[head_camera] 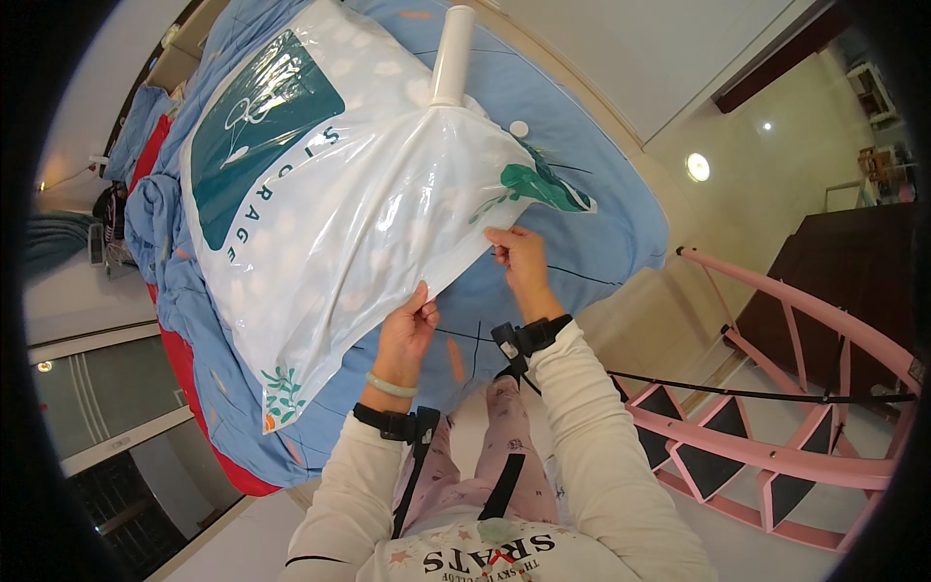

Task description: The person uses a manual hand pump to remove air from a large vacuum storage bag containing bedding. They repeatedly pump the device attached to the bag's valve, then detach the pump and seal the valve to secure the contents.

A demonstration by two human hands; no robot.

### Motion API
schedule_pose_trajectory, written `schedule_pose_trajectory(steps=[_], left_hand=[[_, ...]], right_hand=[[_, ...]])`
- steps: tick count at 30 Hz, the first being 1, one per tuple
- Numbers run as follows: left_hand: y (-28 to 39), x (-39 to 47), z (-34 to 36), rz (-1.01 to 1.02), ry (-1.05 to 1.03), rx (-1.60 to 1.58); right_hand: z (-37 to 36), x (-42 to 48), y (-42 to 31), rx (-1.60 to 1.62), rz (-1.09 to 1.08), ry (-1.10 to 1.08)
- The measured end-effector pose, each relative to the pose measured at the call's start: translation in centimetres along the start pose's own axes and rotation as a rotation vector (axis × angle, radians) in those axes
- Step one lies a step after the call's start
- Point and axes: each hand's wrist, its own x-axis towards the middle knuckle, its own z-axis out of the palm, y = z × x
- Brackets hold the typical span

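A large plastic vacuum storage bag [364, 211] with green printing lies on the bed, stuffed with something white and soft. My left hand [407, 327] pinches the bag's near edge between thumb and fingers. Farther right along the same edge, my right hand [520, 258] pinches the plastic too. Creases run through the film from the edge between my hands towards the far side. A white cylindrical pump [452, 58] stands at the bag's far side, its lower end against the plastic. Beside the bag, a small round white cap [518, 129] rests on the sheet.
A blue patterned sheet [604, 174] covers the bed, and a blue quilt [164, 218] is bunched at its left. Red fabric [174, 364] shows along the left edge. A pink step ladder [764, 444] stands at the right, before a dark brown piece of furniture [858, 284].
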Motion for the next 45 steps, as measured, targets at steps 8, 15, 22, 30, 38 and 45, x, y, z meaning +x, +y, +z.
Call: schedule_pose_trajectory(steps=[8,15,22,30,38,45], left_hand=[[0.6,-0.1,-0.3,-0.019,0.001,0.039],[0.0,0.2,-0.4,-0.067,-0.095,-0.126],[-7.1,2.6,7.1,-0.171,-0.152,-0.050],[-6.7,4.6,8.6,-0.007,-0.137,0.089],[-5.7,4.1,8.7,-0.062,-0.047,0.070],[-5.4,4.2,8.3,-0.106,-0.049,0.039]], right_hand=[[-2.1,2.0,-2.0,0.077,0.004,0.063],[-2.6,-2.5,-1.9,0.158,-0.088,0.112],[-1.2,-4.4,-1.9,0.248,0.021,0.070],[-1.4,-3.1,-1.5,0.264,0.001,0.019],[-2.9,-1.4,-2.7,0.170,0.011,0.060],[-5.4,1.0,-4.9,0.120,-0.012,0.074]])
